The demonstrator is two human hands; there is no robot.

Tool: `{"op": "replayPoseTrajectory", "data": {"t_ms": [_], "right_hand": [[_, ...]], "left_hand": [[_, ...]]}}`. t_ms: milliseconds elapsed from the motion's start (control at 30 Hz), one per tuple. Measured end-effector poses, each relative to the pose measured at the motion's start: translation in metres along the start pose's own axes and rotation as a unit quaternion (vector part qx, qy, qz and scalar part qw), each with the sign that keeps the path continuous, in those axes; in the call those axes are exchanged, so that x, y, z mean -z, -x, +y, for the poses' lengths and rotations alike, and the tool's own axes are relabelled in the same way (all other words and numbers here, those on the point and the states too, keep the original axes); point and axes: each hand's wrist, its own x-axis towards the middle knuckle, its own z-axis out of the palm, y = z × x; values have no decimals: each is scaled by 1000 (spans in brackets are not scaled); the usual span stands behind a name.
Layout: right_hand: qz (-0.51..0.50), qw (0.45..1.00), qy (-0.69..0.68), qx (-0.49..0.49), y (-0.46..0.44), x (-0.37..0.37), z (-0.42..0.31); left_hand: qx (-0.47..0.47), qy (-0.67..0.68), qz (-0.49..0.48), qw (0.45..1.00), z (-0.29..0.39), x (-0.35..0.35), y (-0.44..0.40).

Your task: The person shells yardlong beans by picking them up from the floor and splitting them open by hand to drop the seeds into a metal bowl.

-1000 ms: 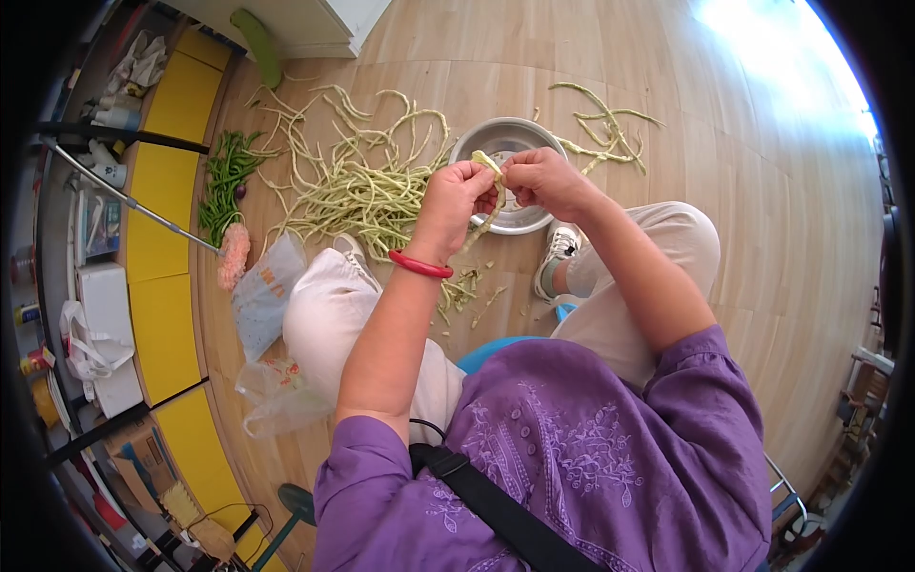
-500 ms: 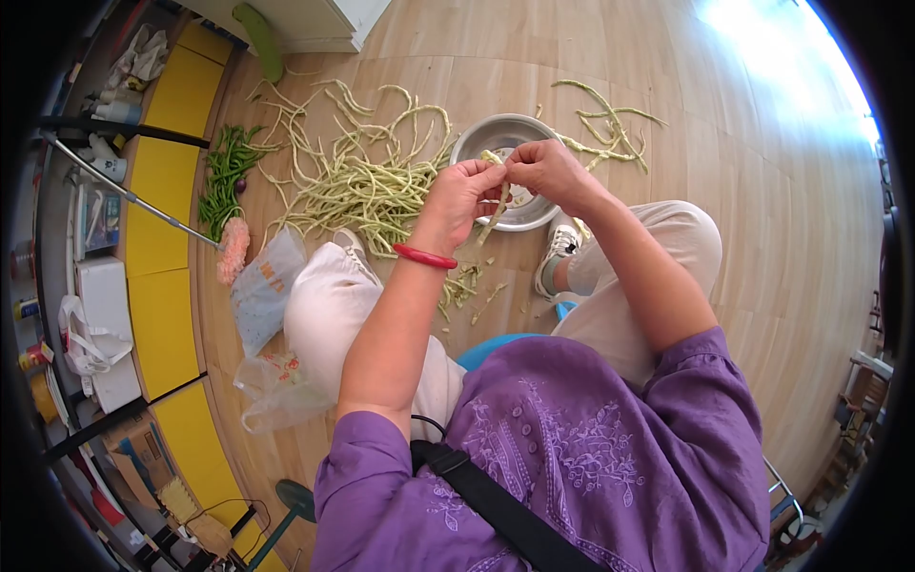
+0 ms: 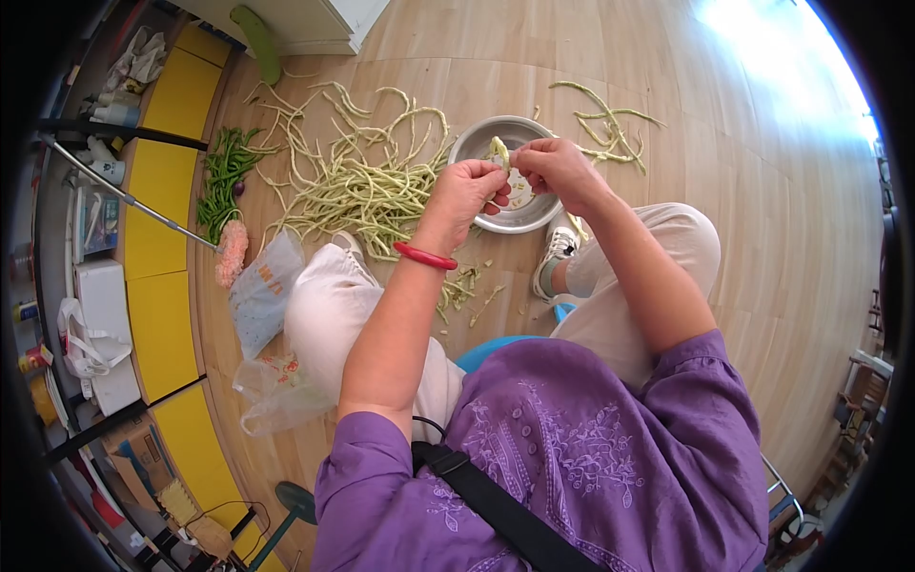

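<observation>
My left hand [image 3: 471,193], with a red bangle on its wrist, is closed on a pale green long bean [image 3: 499,149] whose end sticks up above the fingers. My right hand [image 3: 562,175] is pinched close beside that bean end; whatever its fingertips hold is too small to make out. Both hands are over a metal basin [image 3: 519,221] on the floor, with small bean pieces inside. To the left lies a large tangled pile of long beans [image 3: 367,195]. Broken bean scraps [image 3: 459,289] are scattered below the left hand.
More long beans [image 3: 610,124] lie right of the basin. Green peppers [image 3: 225,172], a pink duster [image 3: 232,253] and plastic bags [image 3: 267,296] are at the left by yellow-fronted shelves [image 3: 157,315]. A green gourd [image 3: 257,43] leans near a white cabinet [image 3: 329,24]. My shoes flank the basin.
My right hand has moved slightly apart from the left. The bean piece that hung below the left fingers no longer shows there, and the upper bean end stands higher.
</observation>
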Motion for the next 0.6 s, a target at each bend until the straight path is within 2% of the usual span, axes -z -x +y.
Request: {"op": "replayPoseTrajectory", "data": {"t_ms": [233,367,467,567,600], "right_hand": [[-26,996,85,-2,-2,0,1],[-20,997,76,11,0,-3,1],[-22,998,53,7,-3,-3,4],[-37,999,-35,-14,-3,-3,7],[-46,996,-66,-24,-4,-3,10]], "left_hand": [[-67,-101,49,991,3,-4,3],[-134,-183,71,971,-6,-3,-2],[-156,-193,74,966,-6,-6,0],[-93,-120,64,986,2,-10,6],[-70,-57,43,995,1,-8,6]]}}
